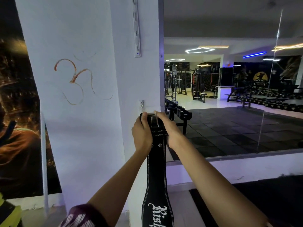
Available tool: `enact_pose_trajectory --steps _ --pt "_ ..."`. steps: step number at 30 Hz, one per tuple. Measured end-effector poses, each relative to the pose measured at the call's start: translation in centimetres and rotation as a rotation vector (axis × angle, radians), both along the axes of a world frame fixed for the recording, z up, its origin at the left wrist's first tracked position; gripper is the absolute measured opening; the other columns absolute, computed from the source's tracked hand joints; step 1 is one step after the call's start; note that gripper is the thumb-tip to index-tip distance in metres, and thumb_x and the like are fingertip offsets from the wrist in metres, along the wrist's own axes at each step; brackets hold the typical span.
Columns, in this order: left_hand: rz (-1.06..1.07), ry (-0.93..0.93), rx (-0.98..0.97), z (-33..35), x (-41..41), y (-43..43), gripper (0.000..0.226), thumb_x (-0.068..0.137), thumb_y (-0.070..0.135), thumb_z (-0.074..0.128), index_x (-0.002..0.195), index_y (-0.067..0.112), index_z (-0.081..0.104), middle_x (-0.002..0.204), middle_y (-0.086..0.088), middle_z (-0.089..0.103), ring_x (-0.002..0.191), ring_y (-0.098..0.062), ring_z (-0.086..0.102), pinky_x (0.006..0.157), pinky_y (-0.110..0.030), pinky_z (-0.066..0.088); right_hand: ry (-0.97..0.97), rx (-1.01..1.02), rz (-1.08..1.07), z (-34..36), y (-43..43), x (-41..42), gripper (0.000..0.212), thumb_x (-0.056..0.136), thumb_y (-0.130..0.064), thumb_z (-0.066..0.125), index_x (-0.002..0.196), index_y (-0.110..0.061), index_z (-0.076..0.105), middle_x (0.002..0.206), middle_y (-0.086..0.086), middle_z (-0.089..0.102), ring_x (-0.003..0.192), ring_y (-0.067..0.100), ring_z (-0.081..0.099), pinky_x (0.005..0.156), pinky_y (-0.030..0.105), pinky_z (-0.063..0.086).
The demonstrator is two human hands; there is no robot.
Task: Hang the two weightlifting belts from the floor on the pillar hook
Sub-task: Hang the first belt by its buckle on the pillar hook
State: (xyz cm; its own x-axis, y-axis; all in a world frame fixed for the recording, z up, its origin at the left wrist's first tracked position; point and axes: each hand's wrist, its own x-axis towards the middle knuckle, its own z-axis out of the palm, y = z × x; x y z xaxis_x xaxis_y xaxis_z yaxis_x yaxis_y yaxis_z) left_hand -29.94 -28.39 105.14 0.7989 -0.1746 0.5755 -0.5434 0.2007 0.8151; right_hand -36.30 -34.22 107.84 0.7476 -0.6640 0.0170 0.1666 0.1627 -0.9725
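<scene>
A black weightlifting belt (157, 174) with white stitching and white lettering hangs straight down in front of the white pillar (91, 112). My left hand (142, 131) grips its buckle end from the left. My right hand (167, 128) holds the same end from the right, fingers at the metal buckle prong. The buckle end is just below a small metal hook (141, 105) on the pillar's corner face. Only one belt is in view.
A long white hook strip (136, 30) runs up the pillar higher up. A large wall mirror (229, 95) to the right reflects gym machines and dumbbell racks. A dark poster (16, 112) covers the wall at left. A black floor mat (262, 202) lies at lower right.
</scene>
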Motion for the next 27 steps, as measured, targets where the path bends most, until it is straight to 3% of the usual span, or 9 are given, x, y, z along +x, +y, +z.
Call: enact_pose_trajectory --steps 3,5,7,9,12,15,19,25,27 --pt "0.036 0.010 -0.020 0.2 0.3 -0.7 0.046 0.099 0.040 0.030 0.084 0.007 0.060 0.079 -0.006 0.065 0.081 -0.028 0.061 0.079 -0.044 0.048 0.068 -0.161 0.033 -0.9 -1.4 0.1 0.083 0.065 -0.053 0.068 0.137 -0.028 0.035 0.133 0.002 0.050 0.117 0.021 0.052 0.097 0.041 0.046" --pt "0.012 -0.003 -0.034 0.8 0.4 -1.0 0.044 0.099 0.039 0.032 0.086 0.007 0.060 0.079 -0.004 0.064 0.080 -0.027 0.060 0.078 -0.042 0.048 -0.089 -0.338 -0.028 -1.4 -1.8 0.3 0.075 0.081 -0.038 0.062 0.144 -0.029 0.022 0.148 -0.003 0.027 0.135 0.013 0.032 0.109 0.033 0.032" --pt "-0.035 -0.035 -0.075 2.2 0.3 -1.3 0.038 0.099 0.036 0.036 0.088 0.006 0.057 0.075 0.000 0.061 0.074 -0.021 0.058 0.072 -0.033 0.048 -0.307 -0.516 -0.122 -1.0 -2.2 0.6 0.044 0.091 -0.025 0.054 0.133 -0.016 0.044 0.137 0.000 0.044 0.118 -0.008 0.044 0.098 0.016 0.036" --pt "-0.031 -0.047 -0.110 4.1 0.2 -1.7 0.029 0.098 0.036 0.038 0.097 0.008 0.047 0.072 0.003 0.058 0.068 -0.016 0.058 0.061 -0.020 0.048 -0.448 -0.577 -0.210 0.3 -2.3 1.7 0.018 0.093 -0.028 0.050 0.096 -0.018 0.064 0.091 -0.011 0.066 0.076 -0.014 0.057 0.072 0.008 0.043" --pt "0.035 -0.107 -0.129 6.8 1.5 -2.3 0.028 0.096 0.043 0.037 0.115 0.023 0.033 0.083 0.002 0.058 0.073 -0.014 0.061 0.070 -0.026 0.045 -0.527 -0.649 -0.472 3.0 -2.4 4.3 0.039 0.096 -0.031 0.043 0.057 -0.031 0.045 0.046 -0.016 0.053 0.047 -0.005 0.048 0.048 0.010 0.033" --pt "0.110 -0.254 -0.078 9.9 5.0 -2.4 0.034 0.097 0.044 0.031 0.117 0.025 0.051 0.110 0.002 0.058 0.089 -0.015 0.060 0.085 -0.030 0.044 -0.539 -0.690 -0.632 6.1 -2.7 7.8 0.045 0.097 -0.035 0.038 0.052 -0.029 0.040 0.042 -0.007 0.040 0.042 0.001 0.045 0.043 0.014 0.027" --pt "0.029 -0.311 -0.141 13.1 10.1 -2.9 0.047 0.097 0.042 0.035 0.075 0.010 0.063 0.070 0.001 0.065 0.065 -0.011 0.060 0.060 -0.020 0.045 -0.504 -0.757 -0.727 9.9 -3.6 13.2 0.051 0.096 -0.043 0.035 0.048 -0.024 0.035 0.045 -0.007 0.038 0.046 0.012 0.041 0.048 0.027 0.026" --pt "-0.009 -0.408 -0.175 17.9 17.2 -6.2 0.050 0.090 0.051 0.043 0.081 0.003 0.053 0.070 -0.010 0.062 0.060 -0.011 0.056 0.059 -0.029 0.048 -0.560 -0.705 -0.768 16.3 -7.1 20.2 0.052 0.094 -0.049 0.036 0.050 -0.022 0.043 0.054 -0.001 0.050 0.070 0.033 0.058 0.062 0.032 0.036" --pt "0.059 -0.444 -0.186 20.4 19.6 -7.9 0.049 0.096 0.045 0.036 0.072 0.006 0.052 0.061 -0.003 0.058 0.054 -0.009 0.051 0.054 -0.020 0.041 -0.554 -0.752 -0.796 18.7 -8.6 22.4 0.054 0.093 -0.052 0.034 0.048 -0.023 0.040 0.053 -0.001 0.048 0.070 0.033 0.059 0.061 0.031 0.036"
